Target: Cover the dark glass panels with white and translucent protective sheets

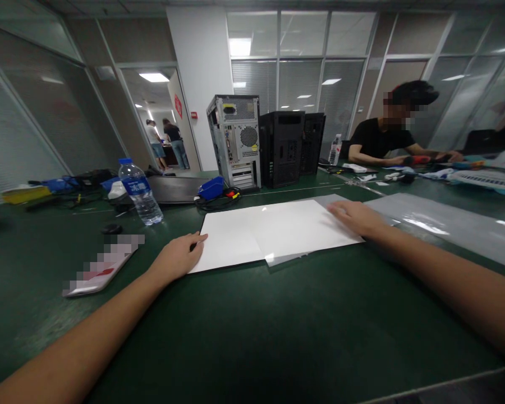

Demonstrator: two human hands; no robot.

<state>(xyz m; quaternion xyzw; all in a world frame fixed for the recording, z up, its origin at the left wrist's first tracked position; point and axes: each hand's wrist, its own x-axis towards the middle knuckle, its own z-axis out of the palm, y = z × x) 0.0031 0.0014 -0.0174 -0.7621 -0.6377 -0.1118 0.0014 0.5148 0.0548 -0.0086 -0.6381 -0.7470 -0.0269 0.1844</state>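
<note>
A flat white panel (pixel 231 238) with a thin dark edge lies on the green table in front of me. Over its right part rests a glossy, see-through sheet (pixel 278 258), whose near corner juts past the panel's front edge. My left hand (pixel 180 255) grips the panel's left edge, thumb on top and the other fingers partly hidden. On the right side, my right hand (pixel 356 217) is over the sheet with its fingers stretched out, slightly blurred. Whether it touches the sheet, I cannot tell. To the right lies a large clear plastic film (pixel 441 221).
A phone (pixel 105 269), a round black cap (pixel 111 229) and a water bottle (pixel 141 191) are at left. Computer cases (pixel 238 140) stand behind the panel, beside a blue object (pixel 211 188) and cables. A co-worker (pixel 387 132) sits at the far right among tools and parts.
</note>
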